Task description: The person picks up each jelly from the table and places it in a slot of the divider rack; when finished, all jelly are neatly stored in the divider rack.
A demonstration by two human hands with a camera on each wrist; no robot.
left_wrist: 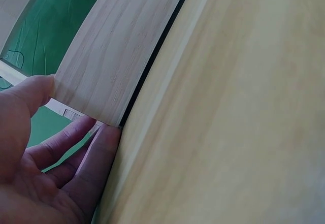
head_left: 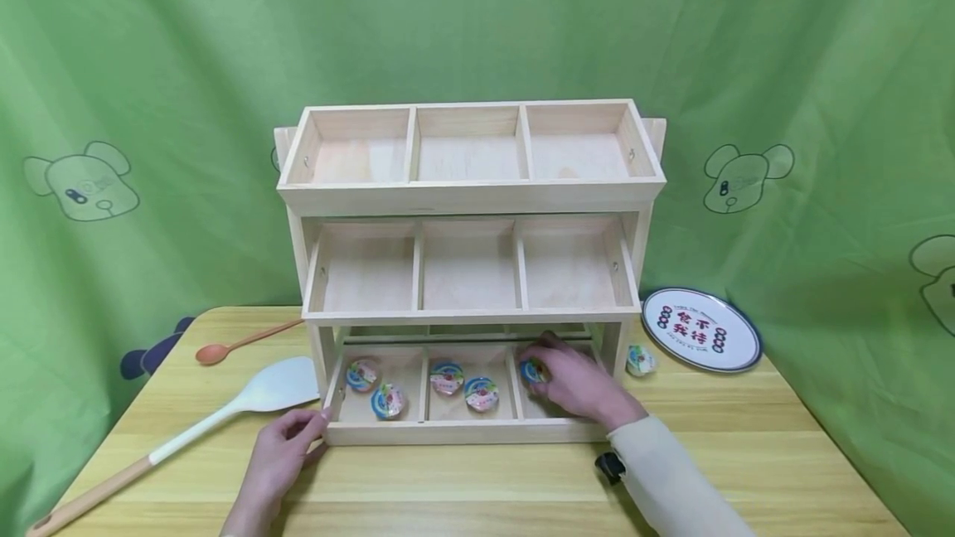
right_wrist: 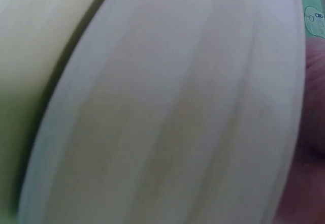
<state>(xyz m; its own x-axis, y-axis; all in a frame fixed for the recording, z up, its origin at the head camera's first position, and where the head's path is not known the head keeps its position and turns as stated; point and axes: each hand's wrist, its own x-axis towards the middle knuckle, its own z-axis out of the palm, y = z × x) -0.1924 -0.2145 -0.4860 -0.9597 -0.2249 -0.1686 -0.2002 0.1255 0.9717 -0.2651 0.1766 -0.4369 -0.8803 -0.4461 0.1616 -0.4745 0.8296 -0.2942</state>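
Note:
A three-tier wooden rack (head_left: 470,199) stands on the table, each tier split into three compartments. Reaching into the right compartment of the bottom tray (head_left: 466,435), my right hand (head_left: 578,384) pinches a jelly cup (head_left: 533,370) with a blue, printed lid. At the tray's front left corner, my left hand (head_left: 279,450) grips the wood; in the left wrist view its thumb (left_wrist: 38,92) is at the upper edge and the fingers are at the end. Two jelly cups (head_left: 388,401) lie in the left compartment, two more (head_left: 481,394) in the middle one. The tray's front board (right_wrist: 167,107) mostly hides the right hand in its wrist view.
Another jelly cup (head_left: 641,360) sits on the table right of the rack, beside an oval plate (head_left: 701,330) with red lettering. To the left lie a white spatula (head_left: 276,386) with a long handle and a small wooden spoon (head_left: 214,353). A green curtain (head_left: 477,23) hangs behind.

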